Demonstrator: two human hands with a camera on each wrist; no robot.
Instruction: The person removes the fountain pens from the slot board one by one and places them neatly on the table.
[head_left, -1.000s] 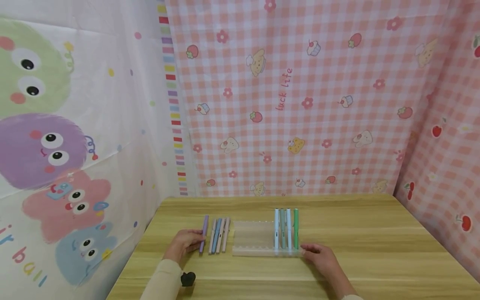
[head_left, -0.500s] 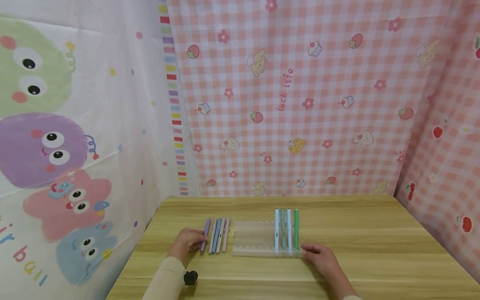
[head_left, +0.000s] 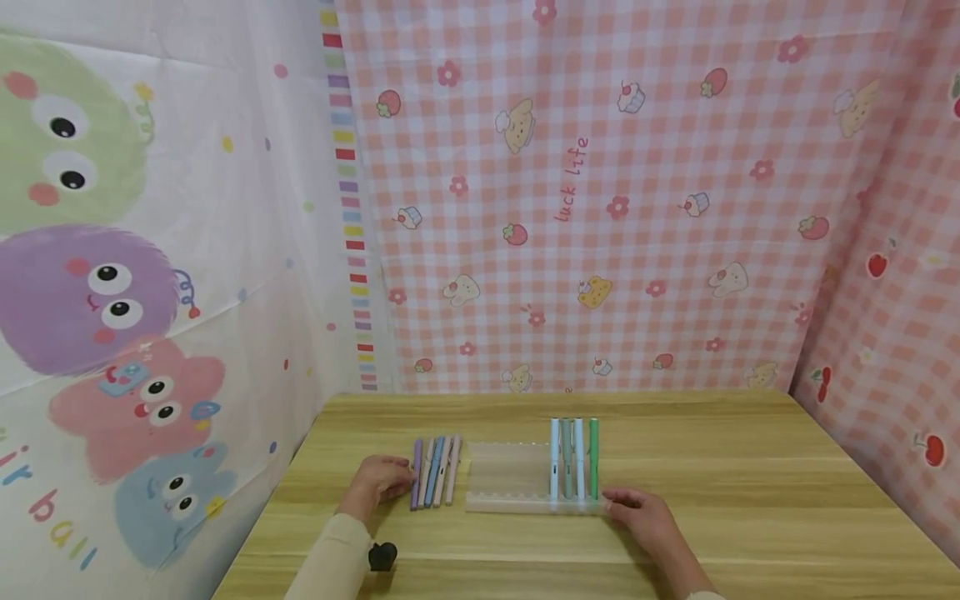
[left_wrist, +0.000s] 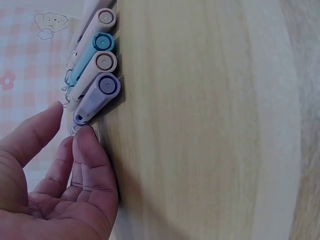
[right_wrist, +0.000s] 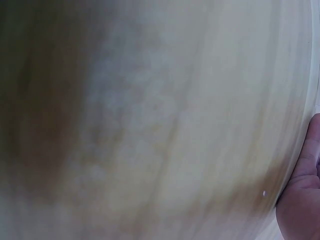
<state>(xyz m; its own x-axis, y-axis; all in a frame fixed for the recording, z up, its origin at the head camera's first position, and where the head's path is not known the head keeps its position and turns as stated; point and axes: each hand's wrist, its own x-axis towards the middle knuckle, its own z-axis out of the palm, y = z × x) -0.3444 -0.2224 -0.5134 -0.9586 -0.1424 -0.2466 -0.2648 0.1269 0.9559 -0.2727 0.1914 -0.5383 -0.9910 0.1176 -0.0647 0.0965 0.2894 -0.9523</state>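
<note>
A row of several pens lies on the wooden table point(head_left: 750, 483), with a purple pen point(head_left: 416, 475) at its left end. My left hand point(head_left: 397, 481) lies beside it, straight fingertips touching the pen's left side. The left wrist view shows the purple pen point(left_wrist: 97, 97) end-on, tight against its neighbours, with my left hand point(left_wrist: 70, 122) relaxed and one fingertip point(left_wrist: 85, 145) at the pen's clip. A clear ridged pen holder point(head_left: 506, 479) carries several pens, a green pen point(head_left: 593, 458) rightmost. My right hand point(head_left: 622, 500) rests flat at the holder's front right corner, holding nothing.
Patterned cloth walls close off the left, back and right of the table. A small black object point(head_left: 381, 556) sits at my left wrist. The right wrist view is mostly blurred table point(right_wrist: 150, 125), with the edge of my hand point(right_wrist: 302, 195) at the right.
The purple pen, earlier slanted and apart from the row, has moved right and now lies parallel against the other pens. My left hand followed it. The right hand has not moved.
</note>
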